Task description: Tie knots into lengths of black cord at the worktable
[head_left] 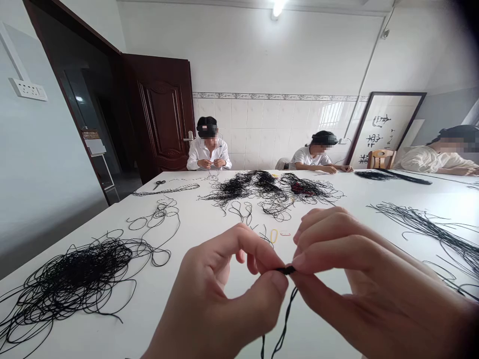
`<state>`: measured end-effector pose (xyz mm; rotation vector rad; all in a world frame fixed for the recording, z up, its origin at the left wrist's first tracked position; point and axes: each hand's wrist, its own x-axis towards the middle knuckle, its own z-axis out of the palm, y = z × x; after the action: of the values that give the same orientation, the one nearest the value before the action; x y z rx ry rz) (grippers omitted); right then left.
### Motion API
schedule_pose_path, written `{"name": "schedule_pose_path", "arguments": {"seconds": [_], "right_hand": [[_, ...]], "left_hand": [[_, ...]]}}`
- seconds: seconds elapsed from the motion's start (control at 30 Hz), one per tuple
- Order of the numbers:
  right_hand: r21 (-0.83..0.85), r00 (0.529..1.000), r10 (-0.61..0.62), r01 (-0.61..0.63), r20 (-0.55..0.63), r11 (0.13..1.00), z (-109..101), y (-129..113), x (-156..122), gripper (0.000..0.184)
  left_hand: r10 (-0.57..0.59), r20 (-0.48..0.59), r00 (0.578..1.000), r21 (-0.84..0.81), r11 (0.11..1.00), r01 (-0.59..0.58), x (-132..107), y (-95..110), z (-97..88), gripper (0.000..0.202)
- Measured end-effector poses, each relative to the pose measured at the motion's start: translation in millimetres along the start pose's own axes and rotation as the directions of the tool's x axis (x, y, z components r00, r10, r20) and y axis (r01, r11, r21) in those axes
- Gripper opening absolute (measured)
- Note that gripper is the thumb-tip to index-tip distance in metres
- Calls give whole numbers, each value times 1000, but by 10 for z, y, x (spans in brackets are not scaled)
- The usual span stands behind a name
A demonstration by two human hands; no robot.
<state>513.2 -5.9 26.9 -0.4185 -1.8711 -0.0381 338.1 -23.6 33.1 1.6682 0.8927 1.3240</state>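
Observation:
Between my two hands, near the middle of the view, is a short knotted stretch of black cord (287,270). My left hand (232,284) pinches its left end between thumb and forefinger. At the other end, my right hand (348,264) grips it with thumb and index finger, the other fingers loosely curled. Twisted strands of the same cord (285,324) hang below the pinch and leave the bottom of the view. The parts inside both pinches are hidden by the fingertips.
A tangled heap of black cord (86,269) lies at the left; more bundles (258,187) lie mid-table, others (430,229) at the right. Scissors (159,184) rest at the far left, a yellow rubber band (274,236) beyond my hands. Several people (209,149) sit along the white table (149,309).

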Motion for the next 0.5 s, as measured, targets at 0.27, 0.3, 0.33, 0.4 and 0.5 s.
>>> {"name": "schedule_pose_path", "arguments": {"seconds": [0.27, 0.3, 0.33, 0.4, 0.5], "right_hand": [[-2, 1000, 7, -7, 16, 1000, -13, -31, 9, 14], [-8, 1000, 13, -13, 23, 1000, -14, -33, 13, 13], [-12, 999, 22, -21, 23, 1000, -16, -33, 15, 12], [-17, 999, 26, -26, 30, 1000, -17, -29, 16, 10], [-6, 999, 31, -31, 33, 1000, -20, -22, 6, 10]], "left_hand": [[20, -15, 1000, 32, 999, -20, 19, 3, 5, 12], [28, -20, 999, 45, 999, -27, 19, 6, 7, 13], [36, -24, 999, 60, 998, -35, 18, 10, 10, 14], [55, -23, 998, 79, 995, -53, 15, 17, 14, 15], [62, -20, 998, 81, 995, -60, 15, 18, 16, 15]]}}
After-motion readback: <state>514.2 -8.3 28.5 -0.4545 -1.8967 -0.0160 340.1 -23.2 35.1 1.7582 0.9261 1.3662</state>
